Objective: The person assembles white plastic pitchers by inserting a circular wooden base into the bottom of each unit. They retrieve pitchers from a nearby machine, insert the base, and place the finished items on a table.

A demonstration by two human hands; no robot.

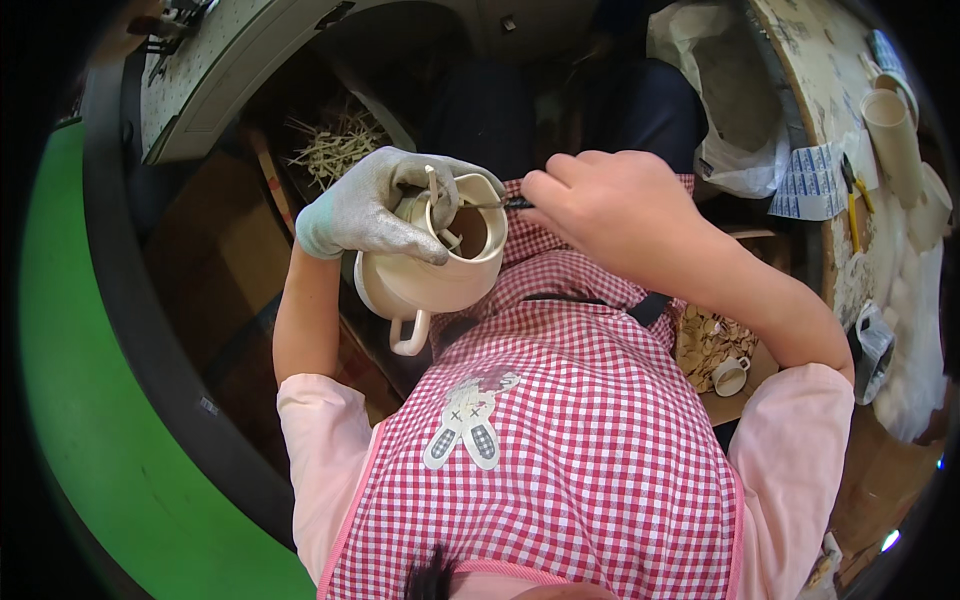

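In the head view, a green surface (90,400) is seen at the far left, bordered by a dark curved edge. Further right and above, a pale work surface (200,80) is seen, and under it a bundle of dry straw (335,145) lies in a dark space.

The left hand (375,205) is covered by a grey glove, and its fingers are closed around the rim of a cream unglazed pitcher (430,270). The pitcher is held in the air in front of the chest, above a red and white checked apron (560,420), with its mouth turned towards the right hand and its handle pointing down. The gloved thumb is pressed on the outer wall.

The right hand (600,210) is bare, and its fingers are clenched on a thin dark tool (500,203). The tip of the tool is placed inside the mouth of the pitcher, near the rim.

Lower right, a small cream cup (730,375) is placed on a board beside pale chips. At the upper right, a white plastic bag (730,110) is seen, then a worktable (820,60) with a tall cream cylinder (893,135) and a yellow-handled tool (853,215) on it.
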